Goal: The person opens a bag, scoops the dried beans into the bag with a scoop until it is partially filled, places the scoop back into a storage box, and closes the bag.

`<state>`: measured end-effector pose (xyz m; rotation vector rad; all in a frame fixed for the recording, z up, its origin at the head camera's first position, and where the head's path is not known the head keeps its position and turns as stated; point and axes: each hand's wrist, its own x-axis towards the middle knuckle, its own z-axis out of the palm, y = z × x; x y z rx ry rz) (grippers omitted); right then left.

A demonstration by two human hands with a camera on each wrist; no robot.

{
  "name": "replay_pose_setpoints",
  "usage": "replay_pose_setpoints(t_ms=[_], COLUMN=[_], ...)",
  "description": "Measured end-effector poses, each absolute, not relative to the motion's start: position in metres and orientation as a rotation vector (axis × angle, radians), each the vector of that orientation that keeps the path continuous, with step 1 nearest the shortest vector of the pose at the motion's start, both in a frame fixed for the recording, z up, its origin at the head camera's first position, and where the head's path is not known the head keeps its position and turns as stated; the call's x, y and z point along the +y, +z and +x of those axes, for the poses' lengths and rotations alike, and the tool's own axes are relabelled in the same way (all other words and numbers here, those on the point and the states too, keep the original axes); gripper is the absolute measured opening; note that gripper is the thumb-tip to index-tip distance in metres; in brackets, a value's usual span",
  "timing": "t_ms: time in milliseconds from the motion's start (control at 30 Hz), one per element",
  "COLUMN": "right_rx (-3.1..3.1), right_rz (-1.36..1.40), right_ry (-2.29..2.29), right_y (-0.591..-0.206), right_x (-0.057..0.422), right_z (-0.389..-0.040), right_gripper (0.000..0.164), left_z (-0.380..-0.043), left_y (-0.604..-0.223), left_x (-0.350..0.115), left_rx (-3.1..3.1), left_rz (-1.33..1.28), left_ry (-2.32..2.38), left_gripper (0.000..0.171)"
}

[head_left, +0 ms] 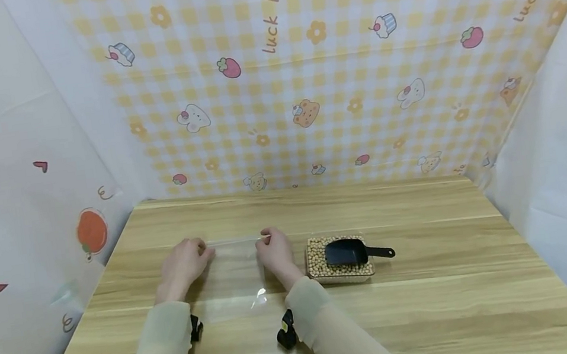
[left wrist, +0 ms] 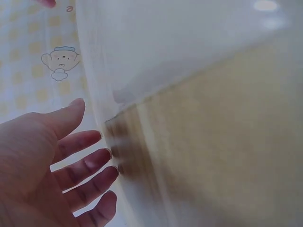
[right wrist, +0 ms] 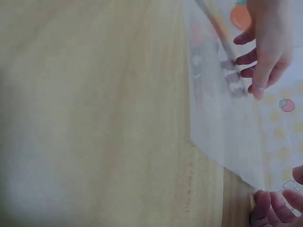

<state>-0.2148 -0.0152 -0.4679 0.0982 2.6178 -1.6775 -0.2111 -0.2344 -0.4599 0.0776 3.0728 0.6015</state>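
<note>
A clear plastic bag (head_left: 234, 276) lies flat-looking between my two hands, its top edge running from one to the other. My left hand (head_left: 183, 266) is at the top left corner. In the left wrist view, the fingertips (left wrist: 108, 153) of that hand meet the film's edge, while the thumb stands apart. At the opposite corner is my right hand (head_left: 276, 254). The right wrist view shows its fingers (right wrist: 270, 208) loosely bent beside the bag's corner (right wrist: 251, 182), the thumb separated from them; much of that hand is cut off.
To the right of my right hand stands a clear box (head_left: 342, 280) of pale round beans (head_left: 318, 256). A black scoop (head_left: 347, 252) rests on the beans, its handle pointing right past the rim. Patterned cloth (head_left: 324, 76) hangs behind the wooden table (head_left: 438, 288).
</note>
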Motion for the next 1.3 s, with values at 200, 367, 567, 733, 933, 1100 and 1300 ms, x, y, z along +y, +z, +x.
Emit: replay_pose_setpoints(t_ms=[200,367,567,733,933,1100,1300], right_rx=[2.649,2.722,2.774,2.799,2.834,2.826,2.788], right_rz=[0.180,0.124,0.104,0.106,0.073,0.024,0.001], right_ry=[-1.528,-1.330,-1.222,-1.137,-0.999,-0.939,-0.927], right_y=[-0.466,-0.469,-0.466,-0.466,-0.468,-0.466,-0.464], right_x=[-0.020,-0.026,-0.025,-0.025,-0.033,-0.035,-0.033], right_z=[-0.225,-0.232,-0.237,-0.241,-0.243,-0.243,-0.243], right_gripper=[0.033,0.033,0.027,0.015,0.025,0.029,0.011], left_z=[-0.222,-0.227,-0.233,-0.236,-0.235,-0.236,-0.239], left_y=[-0.458,-0.459,-0.459,-0.459,-0.459,-0.460,-0.462], left_x=[-0.232,-0.233,-0.229,-0.228,-0.231,-0.233,-0.235], left_rx=[3.030,2.980,2.944,2.919,2.899,2.893,2.877], left_rz=[0.017,-0.095,-0.139,-0.174,-0.141,-0.063,0.012], left_ry=[0.646,0.721,0.755,0.771,0.795,0.819,0.849], left_gripper=[0.035,0.031,0.030,0.028,0.030,0.024,0.017])
